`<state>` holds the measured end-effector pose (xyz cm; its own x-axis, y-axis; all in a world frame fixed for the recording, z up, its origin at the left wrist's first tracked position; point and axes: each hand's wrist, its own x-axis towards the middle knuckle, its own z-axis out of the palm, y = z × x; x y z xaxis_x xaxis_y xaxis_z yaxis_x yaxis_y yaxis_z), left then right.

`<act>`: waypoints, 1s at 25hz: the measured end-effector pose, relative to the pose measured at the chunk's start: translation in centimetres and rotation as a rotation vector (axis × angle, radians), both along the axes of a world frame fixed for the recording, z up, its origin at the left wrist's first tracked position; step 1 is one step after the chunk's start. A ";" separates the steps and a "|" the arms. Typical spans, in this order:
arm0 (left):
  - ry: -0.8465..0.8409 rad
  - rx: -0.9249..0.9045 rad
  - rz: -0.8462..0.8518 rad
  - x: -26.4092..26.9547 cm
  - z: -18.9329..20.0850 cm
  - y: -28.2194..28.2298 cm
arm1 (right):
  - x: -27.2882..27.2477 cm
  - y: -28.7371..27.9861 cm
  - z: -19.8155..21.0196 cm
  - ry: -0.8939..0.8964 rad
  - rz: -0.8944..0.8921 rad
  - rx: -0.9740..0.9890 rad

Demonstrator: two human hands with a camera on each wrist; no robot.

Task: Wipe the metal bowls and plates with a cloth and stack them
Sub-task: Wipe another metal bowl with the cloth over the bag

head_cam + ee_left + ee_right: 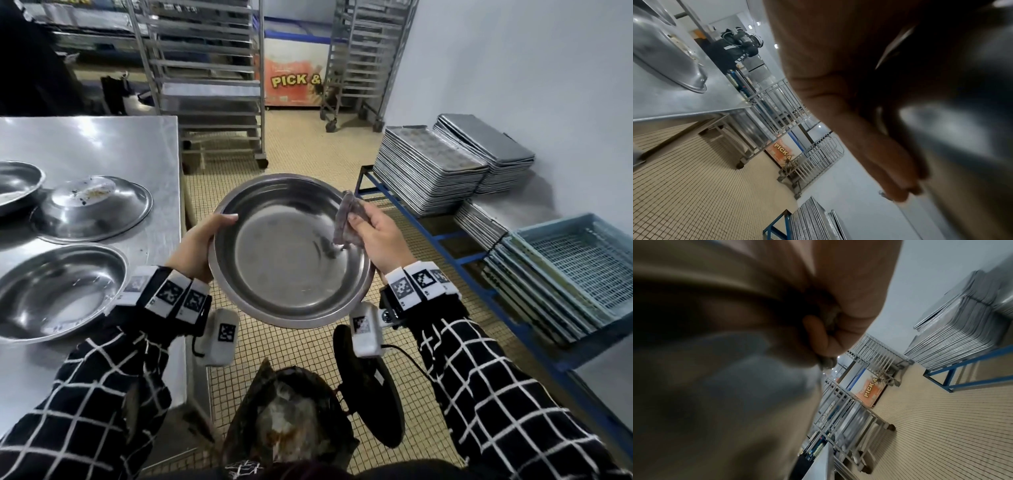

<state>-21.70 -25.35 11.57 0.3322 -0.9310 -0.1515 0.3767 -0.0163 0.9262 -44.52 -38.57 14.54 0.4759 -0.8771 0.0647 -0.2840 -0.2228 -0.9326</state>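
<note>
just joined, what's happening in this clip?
A person is wiping dishes. Their left hand grips the rim of a large round metal bowl, held up over the tiled floor beside the steel table. Their right hand pinches a bunched grey cloth at the bowl's right inner edge. On the table lie another upright metal bowl and an overturned metal plate with crumbs on it, not yet stacked.

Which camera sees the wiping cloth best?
The head view: the grey cloth shows whole, pinched in the right hand at the bowl's rim. The right wrist view shows only a scrap; the left wrist view shows none.
</note>
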 end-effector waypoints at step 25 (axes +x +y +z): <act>-0.920 -0.048 0.144 -3.9 0.4 -1.1 | -0.3 0.6 -2.4 0.104 -0.104 -0.499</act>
